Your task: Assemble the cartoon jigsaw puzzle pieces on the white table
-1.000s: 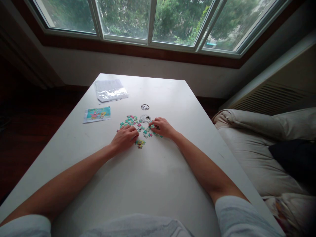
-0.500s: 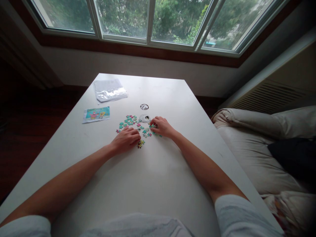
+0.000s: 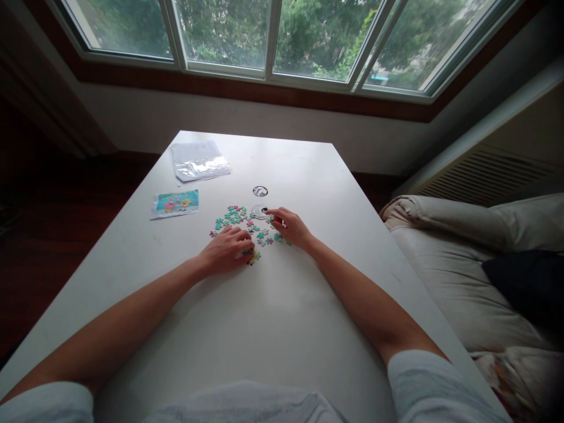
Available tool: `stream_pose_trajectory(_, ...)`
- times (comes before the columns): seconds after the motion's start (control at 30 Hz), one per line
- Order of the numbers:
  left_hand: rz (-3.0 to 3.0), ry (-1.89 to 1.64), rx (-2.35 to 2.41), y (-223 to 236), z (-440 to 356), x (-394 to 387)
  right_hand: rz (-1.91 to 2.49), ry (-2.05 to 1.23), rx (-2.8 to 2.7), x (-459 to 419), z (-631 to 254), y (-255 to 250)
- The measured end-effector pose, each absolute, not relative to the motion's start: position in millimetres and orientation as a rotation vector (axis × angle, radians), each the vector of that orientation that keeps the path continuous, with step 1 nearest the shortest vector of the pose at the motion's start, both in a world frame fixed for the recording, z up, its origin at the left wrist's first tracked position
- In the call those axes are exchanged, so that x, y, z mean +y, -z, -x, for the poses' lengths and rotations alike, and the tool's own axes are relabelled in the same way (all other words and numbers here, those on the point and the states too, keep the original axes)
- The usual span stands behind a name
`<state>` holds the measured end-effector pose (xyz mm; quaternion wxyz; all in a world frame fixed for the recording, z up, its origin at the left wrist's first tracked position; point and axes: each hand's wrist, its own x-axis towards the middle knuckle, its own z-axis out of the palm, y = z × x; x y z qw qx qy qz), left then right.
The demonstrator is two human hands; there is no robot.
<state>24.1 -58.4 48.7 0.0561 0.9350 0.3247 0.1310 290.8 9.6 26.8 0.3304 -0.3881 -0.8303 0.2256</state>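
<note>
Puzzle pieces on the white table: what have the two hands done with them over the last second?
The left hand slid a little toward the person, its fingers now covering the yellow piece. The right hand uncurled, its forefinger stretched toward the round lid. Whether either grips a piece is unclear. The loose pieces, picture card and plastic bag stayed put.

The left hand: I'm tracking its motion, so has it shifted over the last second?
Yes. The left hand slid toward the person's right, nearer the yellow puzzle piece, judged against the picture card.
</note>
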Motion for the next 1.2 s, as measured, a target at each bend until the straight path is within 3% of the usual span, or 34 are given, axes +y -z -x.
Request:
stream_pose_trajectory(0.33,-2.801,-0.451,1.216,-44,-21,-53,1.058,-0.854,-1.899,-2,-274,-33)
stream_pose_trajectory(0.8,-2.809,-0.45,1.242,-47,-19,-53,0.938,-1.521,-1.611,-25,-243,-31)
stream_pose_trajectory(1.2,-2.772,-0.456,1.223,-46,-16,-53,1.055,-1.463,-1.748,-29,-245,-36)
